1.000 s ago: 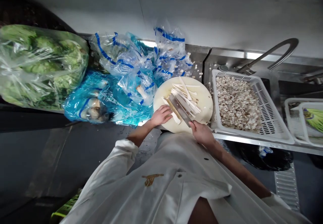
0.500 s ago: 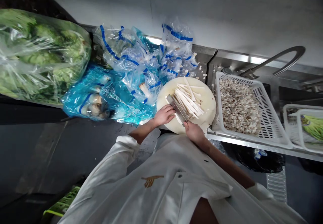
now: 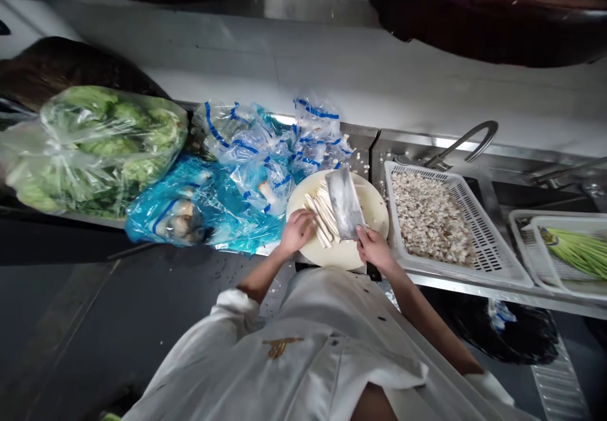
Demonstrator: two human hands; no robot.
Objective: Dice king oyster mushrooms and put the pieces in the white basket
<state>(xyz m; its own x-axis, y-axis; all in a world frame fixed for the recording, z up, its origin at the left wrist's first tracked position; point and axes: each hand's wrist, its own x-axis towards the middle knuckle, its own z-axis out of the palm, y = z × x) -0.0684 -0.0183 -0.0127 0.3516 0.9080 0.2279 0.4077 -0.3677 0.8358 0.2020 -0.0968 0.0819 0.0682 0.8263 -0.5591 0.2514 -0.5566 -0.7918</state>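
My right hand is closed round the handle of a cleaver, whose broad blade is turned flat-side up over the cutting board. Pale mushroom strips, apparently king oyster mushroom, lie in a pile on the round white board, partly covered by the blade. At the left edge of the pile, my left hand has its fingers bent and slightly apart, touching the strips.
Left of the board lie crumpled clear and blue plastic bags with whole mushrooms, and a large bag of leafy greens. On the right, a white basket holds chopped mushroom pieces, near a curved faucet and another basket of green stalks.
The cleaver has risen off the strips and swung right, its blade now tilted flat. My left hand has shifted to the pile's left side. The view has tilted up, showing the shelf above.
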